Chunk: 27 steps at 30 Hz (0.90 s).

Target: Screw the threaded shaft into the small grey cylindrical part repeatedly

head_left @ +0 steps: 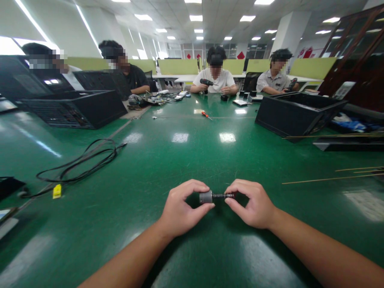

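Observation:
Just above the green table [168, 160], a grey metal cylinder [205, 197] with a thin dark shaft [218, 196] lies level between my two hands. My left hand [186, 208] pinches the cylinder, thumb below and index finger above. The shaft points right, and its far end, which looks ribbed or coiled, sits between the thumb and fingertips of my right hand [250, 203]. The cylinder and shaft look joined in one line. The other fingers of both hands are curled and partly hidden.
A black cable coil [87, 160] with a yellow tag [57, 191] lies left. An orange screwdriver [205, 115] is ahead. Black cases stand left [78, 110] and right [295, 114]. Thin rods [324, 179] reach in from the right. Several people sit beyond, one holding a drill [207, 82].

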Each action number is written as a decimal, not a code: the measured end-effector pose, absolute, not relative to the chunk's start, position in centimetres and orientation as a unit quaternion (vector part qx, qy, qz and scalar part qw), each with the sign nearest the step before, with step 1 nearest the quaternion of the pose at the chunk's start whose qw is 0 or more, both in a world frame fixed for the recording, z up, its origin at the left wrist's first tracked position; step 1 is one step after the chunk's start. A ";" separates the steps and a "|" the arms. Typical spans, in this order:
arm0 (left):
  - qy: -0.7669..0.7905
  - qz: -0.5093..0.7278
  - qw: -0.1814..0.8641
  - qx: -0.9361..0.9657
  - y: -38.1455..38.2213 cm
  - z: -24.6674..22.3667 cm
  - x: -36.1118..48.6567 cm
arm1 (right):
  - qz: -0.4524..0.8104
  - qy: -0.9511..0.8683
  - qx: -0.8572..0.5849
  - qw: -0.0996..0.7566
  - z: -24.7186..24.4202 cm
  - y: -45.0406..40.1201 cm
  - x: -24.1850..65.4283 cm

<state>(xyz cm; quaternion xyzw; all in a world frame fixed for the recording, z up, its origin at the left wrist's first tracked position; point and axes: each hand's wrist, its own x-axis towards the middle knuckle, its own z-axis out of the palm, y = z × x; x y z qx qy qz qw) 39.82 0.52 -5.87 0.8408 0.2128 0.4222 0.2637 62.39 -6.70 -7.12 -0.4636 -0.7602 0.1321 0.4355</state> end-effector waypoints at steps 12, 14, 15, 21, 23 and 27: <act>0.225 0.421 0.257 0.841 0.5 -5.6 39.8 | 0.125 -0.761 -0.462 0.439 -7.1 -6.6 62.6; 0.223 0.420 0.257 0.841 0.5 -5.7 39.8 | 0.126 -0.761 -0.462 0.438 -7.2 -6.6 62.6; 0.222 0.420 0.258 0.841 0.6 -5.7 39.8 | 0.127 -0.760 -0.463 0.438 -7.2 -6.6 62.6; 0.222 0.424 0.258 0.839 0.6 -5.6 39.8 | 0.123 -0.762 -0.465 0.434 -7.3 -6.5 62.7; 0.225 0.422 0.257 0.840 0.5 -5.5 39.9 | 0.122 -0.763 -0.463 0.435 -7.3 -6.5 62.7; 0.225 0.423 0.258 0.839 0.6 -5.6 39.9 | 0.122 -0.762 -0.463 0.435 -7.3 -6.5 62.7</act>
